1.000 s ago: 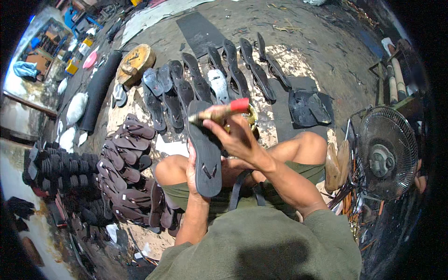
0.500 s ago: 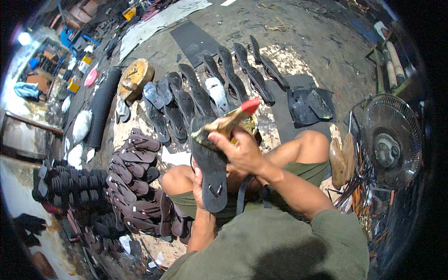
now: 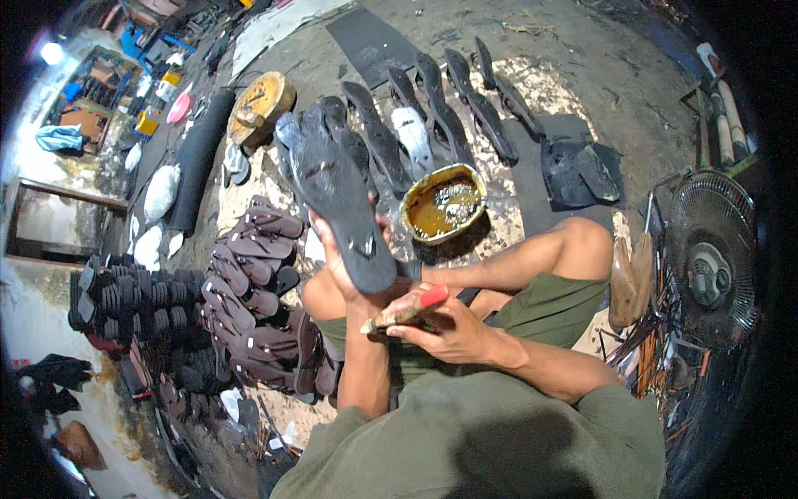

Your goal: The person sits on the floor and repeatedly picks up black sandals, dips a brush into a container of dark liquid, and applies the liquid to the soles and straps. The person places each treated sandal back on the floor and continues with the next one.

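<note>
Right hand [image 3: 457, 328] of mine is closed round a brush [image 3: 407, 312], thumb and fingers wrapped about its handle, with the red end sticking up past my knuckles. Its bristles point leftward, in front of my left wrist as I look down, just beyond the heel end of the black slipper sole [image 3: 345, 204] and clear of it. That sole lies tilted over my left hand [image 3: 335, 264], toe end away from me; I have it cupped from beneath, fingers showing at both of its edges. To its right, a tub [image 3: 406, 218] of amber liquid stands on the pale sheet [image 3: 549, 100]. Toward the sheet's far edge run rows of black soles [image 3: 478, 108]. Brown slippers [image 3: 262, 320] are heaped along its left edge, a round wooden block [image 3: 260, 108] sits by its far left corner, and flat black pieces [image 3: 582, 170] lie near its right edge.
</note>
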Demonstrator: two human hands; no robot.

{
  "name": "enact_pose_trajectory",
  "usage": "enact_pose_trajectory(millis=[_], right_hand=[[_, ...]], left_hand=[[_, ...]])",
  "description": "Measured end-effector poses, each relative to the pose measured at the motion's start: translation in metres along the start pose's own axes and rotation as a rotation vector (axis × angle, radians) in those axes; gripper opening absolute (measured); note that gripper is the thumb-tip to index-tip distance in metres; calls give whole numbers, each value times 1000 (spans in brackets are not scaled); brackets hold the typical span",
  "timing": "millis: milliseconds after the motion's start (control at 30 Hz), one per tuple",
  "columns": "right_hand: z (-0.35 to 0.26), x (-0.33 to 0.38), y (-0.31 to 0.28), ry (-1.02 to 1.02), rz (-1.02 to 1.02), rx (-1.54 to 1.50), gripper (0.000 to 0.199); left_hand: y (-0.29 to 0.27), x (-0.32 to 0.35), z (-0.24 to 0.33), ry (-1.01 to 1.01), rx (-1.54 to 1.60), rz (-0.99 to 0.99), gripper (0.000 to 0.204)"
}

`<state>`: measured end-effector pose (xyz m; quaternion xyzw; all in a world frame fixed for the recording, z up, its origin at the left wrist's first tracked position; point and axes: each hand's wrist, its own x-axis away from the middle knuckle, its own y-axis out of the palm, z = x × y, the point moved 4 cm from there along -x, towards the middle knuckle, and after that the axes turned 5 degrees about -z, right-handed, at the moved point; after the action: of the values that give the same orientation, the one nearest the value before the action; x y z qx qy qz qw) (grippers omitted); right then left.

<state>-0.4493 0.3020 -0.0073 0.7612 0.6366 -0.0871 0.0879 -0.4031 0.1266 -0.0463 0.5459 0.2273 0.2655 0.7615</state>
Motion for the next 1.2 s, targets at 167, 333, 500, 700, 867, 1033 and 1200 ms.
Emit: enact_pose_trajectory(millis=[167, 333, 500, 700, 867, 1033, 1200], right_hand=[[-19, -35, -37, -407, 65, 380, 25], [0, -115, -87, -518, 241, 744, 23], [31, -32, -59, 131, 21, 169, 26], [-20, -2, -140, 87, 585, 189, 26], [-22, 15, -151, 100, 617, 292, 22], [37, 51, -169, 369, 798, 187, 32], [46, 39, -179, 292, 640, 381, 38]], left_hand=[[-22, -4, -19, -110, -82, 67, 60], [22, 21, -61, -16, -134, 239, 54], [-78, -41, -42, -345, 44, 40, 62], [-143, -194, -9, -103, -30, 434, 53], [-186, -256, 65, 70, -287, 898, 71], [-141, -214, 141, -103, -1706, 336, 45], [-98, -18, 327, 972, -2393, 913, 45]])
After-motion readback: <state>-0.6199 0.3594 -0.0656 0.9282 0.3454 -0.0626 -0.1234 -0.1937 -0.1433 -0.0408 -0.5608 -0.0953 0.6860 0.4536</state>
